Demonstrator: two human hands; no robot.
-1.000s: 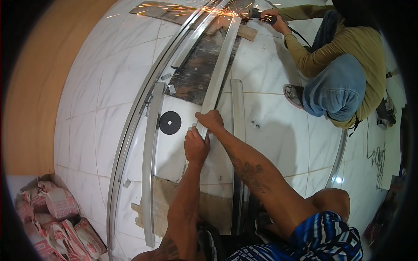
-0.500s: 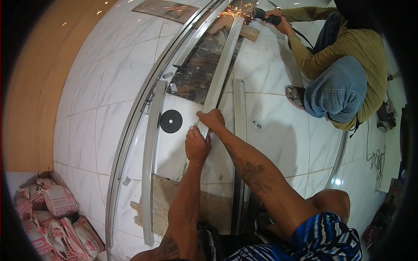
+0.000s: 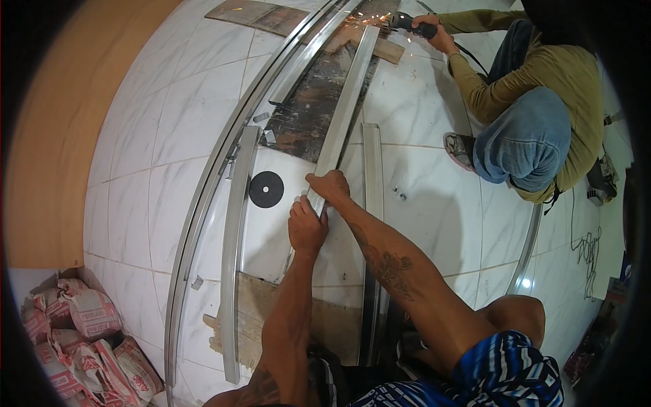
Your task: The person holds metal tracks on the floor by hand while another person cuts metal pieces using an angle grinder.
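Note:
A long metal channel (image 3: 344,113) runs away from me over a dark, stained board (image 3: 303,119). My left hand (image 3: 307,224) is closed around its near part, while my right hand (image 3: 329,187) grips it just ahead of the left. Beyond the channel's far end, a co-worker's hands hold an angle grinder (image 3: 415,26) that throws sparks. Beside my hands on the left, a black cutting disc (image 3: 266,189) lies flat on the tiles. Other metal channels lie on either side, one at the left (image 3: 239,251) and one at the right (image 3: 373,169).
The co-worker (image 3: 542,102) crouches at the right, with a cord trailing from the grinder. Red-and-white bags (image 3: 95,312) are piled at lower left by a wooden panel (image 3: 54,136). Small metal offcuts (image 3: 270,137) lie near the channels. A worn board (image 3: 258,305) is below my arms.
The spray of sparks has become smaller, and the grinder has shifted slightly left. My hands and the channel stay in place.

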